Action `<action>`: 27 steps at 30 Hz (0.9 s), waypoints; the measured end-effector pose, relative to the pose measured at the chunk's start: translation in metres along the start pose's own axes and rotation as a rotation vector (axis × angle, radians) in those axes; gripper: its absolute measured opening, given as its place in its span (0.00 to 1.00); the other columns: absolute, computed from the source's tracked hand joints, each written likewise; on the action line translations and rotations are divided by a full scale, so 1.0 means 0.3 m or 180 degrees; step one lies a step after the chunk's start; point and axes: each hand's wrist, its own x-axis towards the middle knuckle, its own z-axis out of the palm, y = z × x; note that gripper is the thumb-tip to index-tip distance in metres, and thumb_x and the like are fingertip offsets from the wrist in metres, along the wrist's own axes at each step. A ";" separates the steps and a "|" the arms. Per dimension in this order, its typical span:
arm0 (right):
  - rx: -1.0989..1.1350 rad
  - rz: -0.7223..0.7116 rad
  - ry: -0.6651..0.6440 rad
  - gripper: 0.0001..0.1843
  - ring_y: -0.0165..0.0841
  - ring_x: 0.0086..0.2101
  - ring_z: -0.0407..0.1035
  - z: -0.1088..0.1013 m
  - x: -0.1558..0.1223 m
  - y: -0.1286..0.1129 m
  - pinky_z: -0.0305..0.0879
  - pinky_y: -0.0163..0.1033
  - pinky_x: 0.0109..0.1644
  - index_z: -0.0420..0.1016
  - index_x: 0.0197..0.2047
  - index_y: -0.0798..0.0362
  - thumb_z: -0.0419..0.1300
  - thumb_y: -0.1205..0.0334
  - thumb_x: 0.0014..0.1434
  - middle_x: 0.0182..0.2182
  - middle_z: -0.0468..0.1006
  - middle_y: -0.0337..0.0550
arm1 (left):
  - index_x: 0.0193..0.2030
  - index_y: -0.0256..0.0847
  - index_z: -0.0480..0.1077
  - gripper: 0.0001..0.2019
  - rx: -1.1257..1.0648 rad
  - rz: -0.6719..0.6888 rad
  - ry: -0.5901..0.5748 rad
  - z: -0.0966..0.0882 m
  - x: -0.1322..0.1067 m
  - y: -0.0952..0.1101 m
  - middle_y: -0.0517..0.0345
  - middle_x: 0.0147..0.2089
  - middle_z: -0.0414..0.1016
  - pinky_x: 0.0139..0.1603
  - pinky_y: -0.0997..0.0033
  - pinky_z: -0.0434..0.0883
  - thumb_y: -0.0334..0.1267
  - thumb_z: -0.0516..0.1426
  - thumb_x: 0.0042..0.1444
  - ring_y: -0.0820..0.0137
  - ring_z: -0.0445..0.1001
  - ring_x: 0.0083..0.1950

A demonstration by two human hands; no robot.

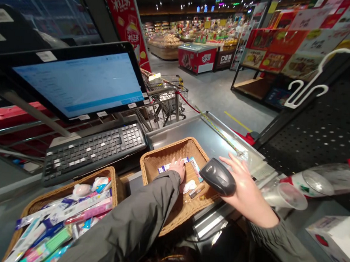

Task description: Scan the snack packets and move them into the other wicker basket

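In the head view, my left hand reaches into a tan woven basket, its fingers closed on a narrow white-and-blue package. My right hand grips a black barcode scanner over the basket's right side. Beside my left hand lies a slim light-blue package. Lower in the same basket are a white item and a small brown-and-black tube-like item. A second woven basket, at lower left, is heaped with narrow boxes and coloured packages.
A lit monitor and a black keyboard stand to the left. Past the baskets, the metal counter stretches away. On the right are a clear plastic cup, a bottle lying sideways, a white box and a black perforated panel.
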 end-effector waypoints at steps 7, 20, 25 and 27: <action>0.0088 0.0009 -0.0220 0.26 0.54 0.68 0.43 0.016 0.041 0.064 0.40 0.71 0.68 0.71 0.56 0.52 0.62 0.52 0.56 0.64 0.63 0.55 | 0.59 0.30 0.69 0.22 0.0085 -0.0435 0.0142 0.045 0.095 0.010 0.35 0.64 0.64 0.67 0.45 0.53 0.29 0.45 0.61 0.51 0.60 0.66; 0.0221 -0.0162 -0.0210 0.29 0.60 0.68 0.43 0.069 0.085 0.114 0.40 0.76 0.65 0.72 0.56 0.55 0.63 0.49 0.53 0.64 0.63 0.61 | 0.64 0.40 0.65 0.23 0.0259 -0.0358 0.0054 0.090 0.088 -0.031 0.42 0.69 0.59 0.70 0.42 0.43 0.32 0.45 0.64 0.51 0.55 0.68; 0.0193 -0.0153 -0.0279 0.28 0.57 0.68 0.42 0.051 0.089 0.084 0.38 0.72 0.67 0.71 0.57 0.51 0.62 0.47 0.56 0.65 0.61 0.56 | 0.60 0.47 0.70 0.20 0.0136 -0.0119 -0.0160 0.078 0.069 -0.037 0.50 0.72 0.55 0.71 0.38 0.37 0.38 0.52 0.61 0.52 0.47 0.73; 0.0161 -0.0139 -0.0253 0.27 0.56 0.69 0.42 0.048 0.085 0.077 0.38 0.71 0.68 0.71 0.56 0.51 0.62 0.48 0.56 0.65 0.60 0.55 | 0.54 0.51 0.75 0.17 0.0068 -0.0010 -0.0212 0.067 0.067 -0.033 0.54 0.72 0.57 0.71 0.38 0.36 0.41 0.55 0.59 0.53 0.47 0.74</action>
